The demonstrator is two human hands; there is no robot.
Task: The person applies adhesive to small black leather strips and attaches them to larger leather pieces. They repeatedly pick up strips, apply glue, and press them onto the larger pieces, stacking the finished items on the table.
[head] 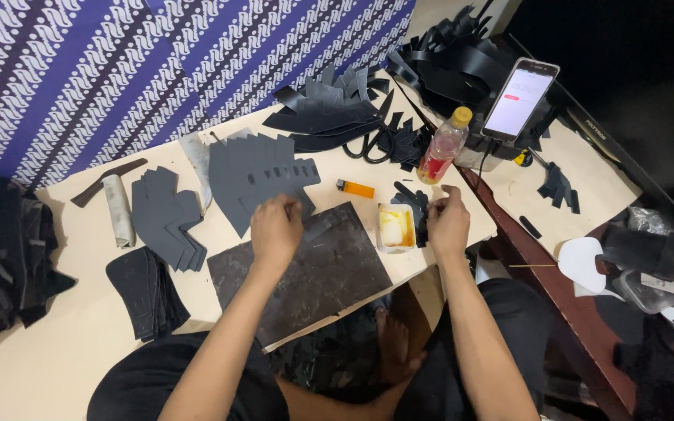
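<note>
My left hand [276, 228] rests on a grey cut piece at the far edge of the dark work board [317, 273], fingers curled on the piece. Just beyond it lies a fanned stack of grey cut pieces [255, 173]. My right hand [448, 221] is at the table's right edge, pinching a small black piece [415, 204] next to a white glue tub [395, 228] with yellow glue inside.
An orange lighter [355, 188], black scissors [372, 146], a bottle with a yellow cap [444, 146] and a propped phone [519, 99] stand beyond. More stacks of dark pieces [165, 216] lie at left. A patterned blue cloth [118, 70] hangs behind.
</note>
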